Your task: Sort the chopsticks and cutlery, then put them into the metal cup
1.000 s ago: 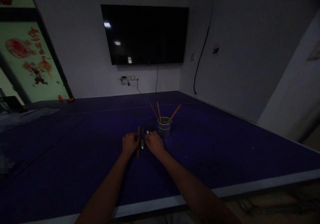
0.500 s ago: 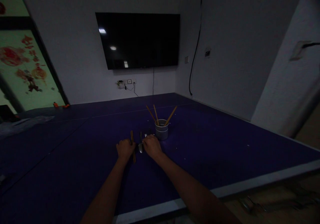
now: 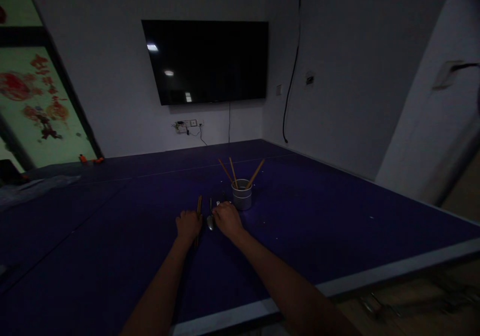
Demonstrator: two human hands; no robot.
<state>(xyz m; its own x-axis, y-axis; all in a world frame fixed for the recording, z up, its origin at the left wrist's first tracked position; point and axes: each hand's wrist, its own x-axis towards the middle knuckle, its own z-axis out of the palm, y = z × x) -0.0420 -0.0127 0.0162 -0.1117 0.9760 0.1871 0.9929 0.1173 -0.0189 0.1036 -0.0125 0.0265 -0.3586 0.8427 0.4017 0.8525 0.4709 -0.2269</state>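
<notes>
My left hand (image 3: 189, 225) is closed round a pair of wooden chopsticks (image 3: 199, 204), which slant past the thumb side and stick out above and below the fingers. A metal spoon (image 3: 210, 223) lies on the table between my two hands, its bowl toward me. My right hand (image 3: 227, 218) rests low, fingers curled, its fingertips right by the spoon; whatever they pinch is hidden. Small pale ends of other objects (image 3: 218, 203) show just beyond its knuckles. Behind it stands a round metal cup (image 3: 242, 198) with several wooden chopsticks (image 3: 256, 172) leaning in it.
The dark purple tabletop (image 3: 318, 216) has a pale front edge (image 3: 397, 268) and seams. Clear plastic sheeting (image 3: 41, 188) and small orange objects (image 3: 90, 159) lie at the far left. A television (image 3: 210, 61) hangs on the wall, and a black cable (image 3: 290, 91) dangles at the corner.
The chopsticks in my left hand have tilted, their far ends swinging right and near ends left. My right hand, the spoon and the cup stay in place.
</notes>
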